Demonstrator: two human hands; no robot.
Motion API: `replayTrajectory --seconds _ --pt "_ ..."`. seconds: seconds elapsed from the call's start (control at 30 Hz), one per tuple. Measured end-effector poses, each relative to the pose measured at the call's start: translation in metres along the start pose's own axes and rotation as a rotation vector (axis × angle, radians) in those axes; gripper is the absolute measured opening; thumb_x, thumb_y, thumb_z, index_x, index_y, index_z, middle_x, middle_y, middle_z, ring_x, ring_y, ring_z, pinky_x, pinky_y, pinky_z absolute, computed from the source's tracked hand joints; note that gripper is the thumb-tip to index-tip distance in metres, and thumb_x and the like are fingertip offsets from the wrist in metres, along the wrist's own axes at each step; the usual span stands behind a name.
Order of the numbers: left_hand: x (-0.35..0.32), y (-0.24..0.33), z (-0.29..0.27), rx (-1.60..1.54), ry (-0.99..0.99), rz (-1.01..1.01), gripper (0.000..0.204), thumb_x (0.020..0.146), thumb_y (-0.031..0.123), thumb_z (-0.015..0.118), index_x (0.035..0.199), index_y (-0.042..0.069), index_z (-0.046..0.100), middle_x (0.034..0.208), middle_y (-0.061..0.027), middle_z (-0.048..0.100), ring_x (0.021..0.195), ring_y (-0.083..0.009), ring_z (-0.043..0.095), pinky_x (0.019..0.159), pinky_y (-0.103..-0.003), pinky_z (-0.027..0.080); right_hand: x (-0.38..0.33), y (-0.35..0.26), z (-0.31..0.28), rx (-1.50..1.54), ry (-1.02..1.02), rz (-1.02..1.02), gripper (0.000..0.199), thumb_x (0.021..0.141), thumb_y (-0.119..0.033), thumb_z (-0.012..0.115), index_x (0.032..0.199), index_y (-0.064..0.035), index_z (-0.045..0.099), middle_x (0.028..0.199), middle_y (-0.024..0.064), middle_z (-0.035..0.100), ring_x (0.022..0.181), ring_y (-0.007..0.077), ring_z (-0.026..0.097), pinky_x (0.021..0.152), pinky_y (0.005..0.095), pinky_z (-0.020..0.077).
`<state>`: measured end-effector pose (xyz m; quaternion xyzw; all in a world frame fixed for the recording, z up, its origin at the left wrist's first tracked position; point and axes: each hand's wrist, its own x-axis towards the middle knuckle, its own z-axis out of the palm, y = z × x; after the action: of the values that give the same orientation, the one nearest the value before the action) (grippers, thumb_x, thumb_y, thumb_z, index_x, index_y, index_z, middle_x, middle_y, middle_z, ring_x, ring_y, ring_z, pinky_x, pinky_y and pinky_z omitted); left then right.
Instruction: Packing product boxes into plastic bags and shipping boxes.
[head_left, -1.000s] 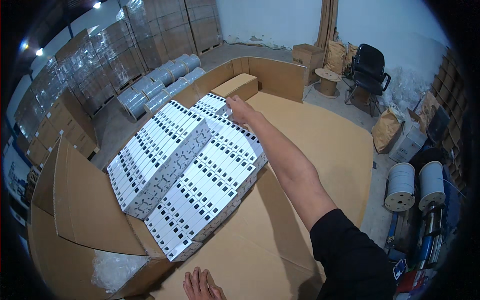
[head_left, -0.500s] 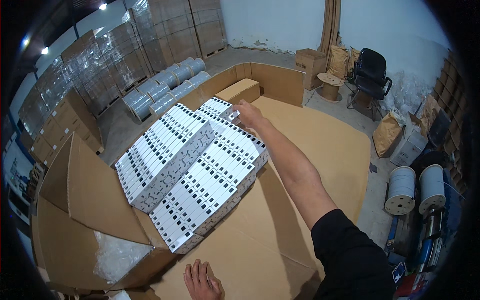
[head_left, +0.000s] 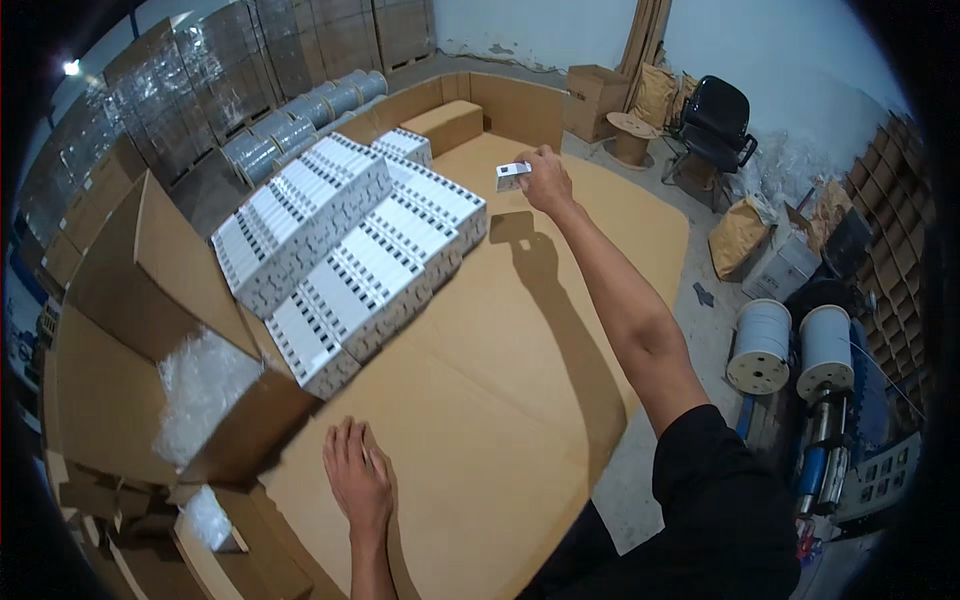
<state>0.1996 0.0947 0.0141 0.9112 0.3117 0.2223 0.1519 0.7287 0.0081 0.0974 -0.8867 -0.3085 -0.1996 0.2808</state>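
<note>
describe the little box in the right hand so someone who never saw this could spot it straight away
Start at the big cardboard sheet covering the work surface, with its stepped stack of white boxes. Past the stack's far right end, the outstretched right hand holds one small white box. It alone is lifted off the cardboard, apart from the stack.

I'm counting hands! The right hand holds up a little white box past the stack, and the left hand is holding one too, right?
Not quite. In the head view the left hand lies flat and empty on the cardboard sheet. Only the right hand holds a small white box.
</note>
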Motion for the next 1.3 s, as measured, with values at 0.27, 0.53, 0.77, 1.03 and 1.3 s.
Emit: replayTrajectory --seconds 0.27,0.53,0.77,1.03,1.3 --pt "-0.048 0.005 -0.012 -0.100 0.027 0.009 0.038 0.092 0.007 0.059 0.130 0.003 0.057 0.142 -0.0162 0.052 0.137 -0.0378 0.043 0.115 -0.048 0.035 -0.153 -0.064 -0.045 0.178 -0.071 -0.061 0.025 0.079 -0.010 0.077 0.104 -0.0128 0.072 0.109 0.0130 0.060 0.104 0.0346 0.062 0.089 0.0462 0.0520" --pt "-0.073 -0.020 -0.038 -0.866 0.163 -0.368 0.032 0.098 0.007 0.059 0.129 0.001 0.056 0.110 -0.0136 0.068 0.102 -0.0213 0.066 0.092 -0.035 0.054 -0.282 -0.208 -0.058 0.511 -0.311 -0.298 0.028 0.076 -0.009 0.079 0.102 -0.0120 0.071 0.106 0.0138 0.059 0.101 0.0354 0.062 0.086 0.0443 0.0526" --pt "-0.074 -0.050 -0.048 -1.316 0.211 -0.509 0.032 0.110 0.026 0.045 0.134 0.005 0.052 0.091 -0.0085 0.068 0.073 -0.0134 0.067 0.066 -0.026 0.054 -0.347 -0.305 -0.041 0.706 -0.418 -0.417 0.032 0.076 -0.007 0.079 0.106 -0.0122 0.069 0.107 0.0134 0.060 0.097 0.0336 0.064 0.081 0.0420 0.0542" --pt "-0.068 -0.091 -0.053 -1.061 0.359 -0.516 0.034 0.107 0.018 0.052 0.139 0.009 0.049 0.101 -0.0086 0.067 0.089 -0.0094 0.061 0.073 -0.025 0.052 -0.370 -0.338 -0.018 0.935 -0.511 -0.479 0.023 0.083 -0.006 0.074 0.105 -0.0046 0.066 0.119 0.0150 0.056 0.099 0.0314 0.067 0.081 0.0395 0.0556" --pt "-0.054 -0.100 -0.054 -0.995 0.351 -0.480 0.053 0.101 0.007 0.057 0.150 0.004 0.037 0.112 -0.0151 0.067 0.097 -0.0162 0.064 0.087 -0.030 0.054 -0.365 -0.321 0.037 1.113 -0.667 -0.093 0.016 0.090 -0.001 0.068 0.101 0.0025 0.057 0.105 0.0152 0.065 0.083 0.0189 0.070 0.078 0.0319 0.0593"
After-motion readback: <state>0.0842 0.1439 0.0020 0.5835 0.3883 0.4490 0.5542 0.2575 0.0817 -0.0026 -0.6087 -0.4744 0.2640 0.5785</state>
